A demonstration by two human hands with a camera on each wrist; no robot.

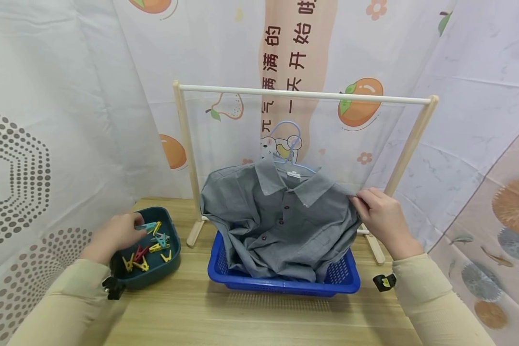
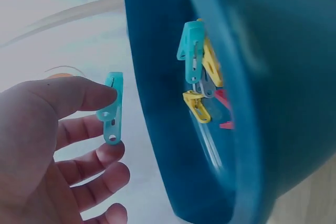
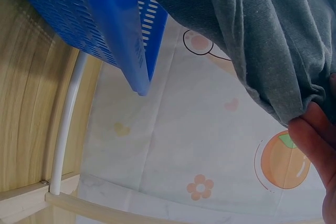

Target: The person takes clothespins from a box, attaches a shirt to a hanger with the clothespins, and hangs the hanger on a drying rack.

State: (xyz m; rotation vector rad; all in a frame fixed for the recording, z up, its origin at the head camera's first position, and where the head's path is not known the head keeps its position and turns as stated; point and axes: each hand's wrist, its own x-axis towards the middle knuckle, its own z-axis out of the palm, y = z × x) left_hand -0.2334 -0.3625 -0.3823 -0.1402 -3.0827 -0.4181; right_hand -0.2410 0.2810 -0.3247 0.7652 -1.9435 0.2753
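A grey button-up shirt [image 1: 281, 216] is on a light-blue hanger [image 1: 291, 144], its lower part bunched in a blue basket [image 1: 285, 287]. At the shirt's shoulder on the right side, my right hand [image 1: 382, 216] pinches the cloth; the right wrist view shows fingertips [image 3: 310, 127] on the gathered fabric. Over a dark teal bin [image 1: 173, 240], my left hand [image 1: 118, 235] pinches a turquoise clothespin [image 2: 113, 108] between thumb and finger. Inside the bin lie several more clothespins [image 2: 197, 107], yellow, red, turquoise and grey.
Behind the basket stands a drying rack with wooden posts and a white top bar [image 1: 307, 94]. Its wooden feet [image 1: 196, 233] rest on the wooden table [image 1: 190, 307]. A printed curtain [image 1: 225, 53] closes off the back and sides.
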